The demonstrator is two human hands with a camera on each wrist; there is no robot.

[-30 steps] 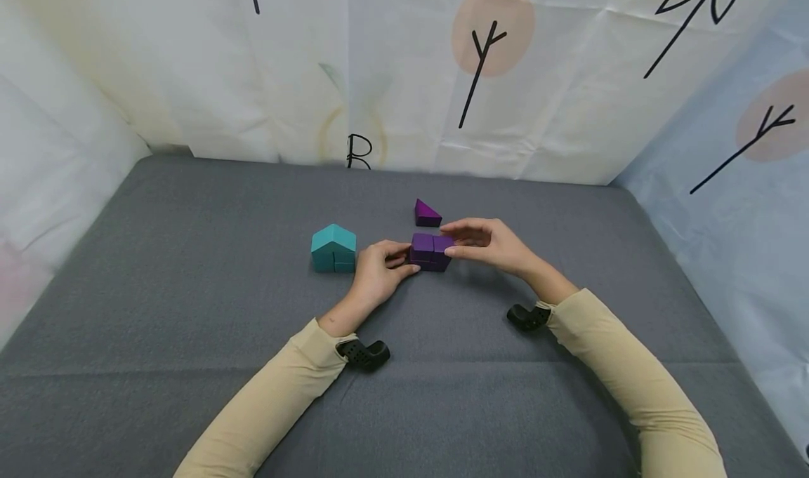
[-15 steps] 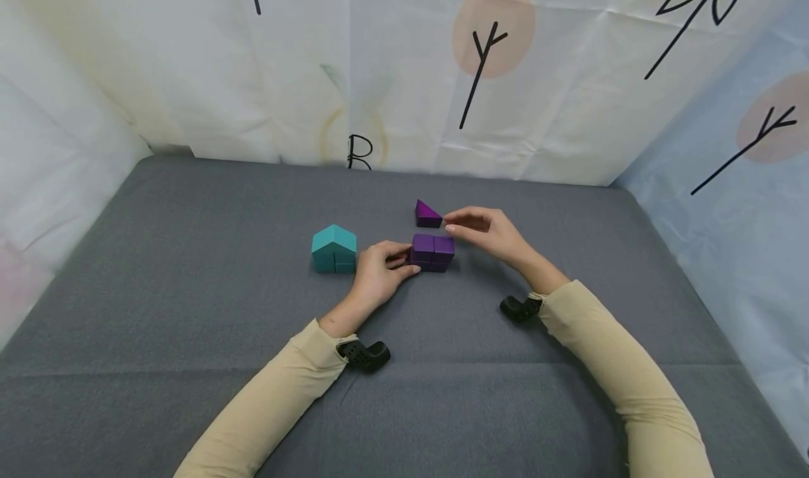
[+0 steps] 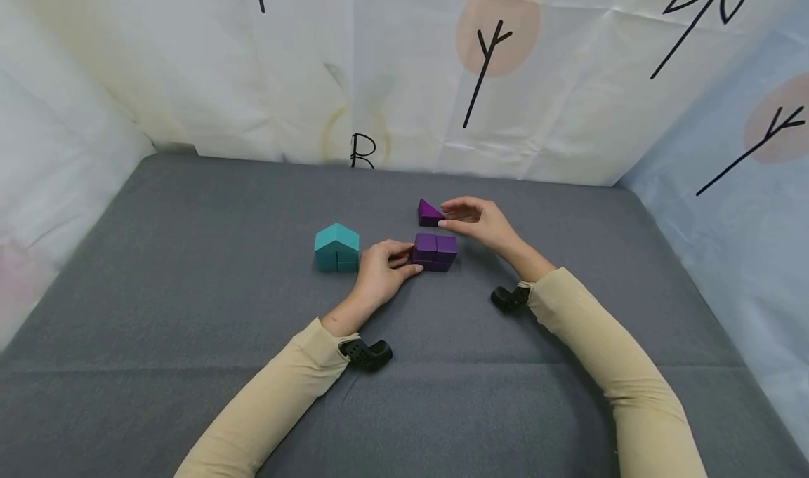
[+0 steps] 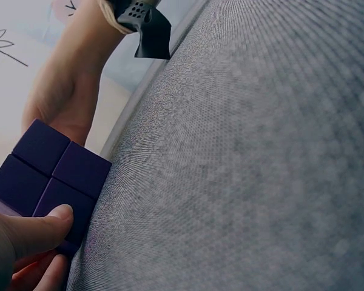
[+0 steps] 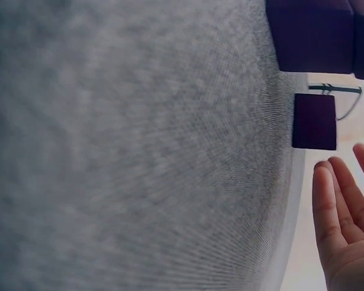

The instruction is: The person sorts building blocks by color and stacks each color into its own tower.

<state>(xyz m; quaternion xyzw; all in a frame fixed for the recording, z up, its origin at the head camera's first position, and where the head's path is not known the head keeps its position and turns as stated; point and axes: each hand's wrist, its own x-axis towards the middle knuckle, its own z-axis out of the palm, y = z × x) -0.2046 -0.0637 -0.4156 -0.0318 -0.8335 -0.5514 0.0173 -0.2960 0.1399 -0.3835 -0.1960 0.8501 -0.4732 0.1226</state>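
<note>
Purple cube blocks (image 3: 435, 252) stand together on the grey cloth, two wide and two high. My left hand (image 3: 379, 274) grips their left side; in the left wrist view its thumb (image 4: 54, 227) lies across the front of a lower block, other fingers curled at the side. Behind the stack lies a purple triangular block (image 3: 430, 215), pointed at its upper left. My right hand (image 3: 483, 225) is at the triangle's right end, thumb and fingers apart and holding nothing. In the right wrist view, its fingers (image 5: 330, 209) stretch out just short of the triangular block (image 5: 315, 121).
A teal house-shaped block stack (image 3: 337, 248) with a peaked top stands left of my left hand. Grey cloth (image 3: 253, 309) covers the table. Printed white fabric (image 3: 404, 99) hangs along the back and sides.
My right hand has let go of the purple stack's right side and moved back and left to the triangular block. My left hand stays on the stack.
</note>
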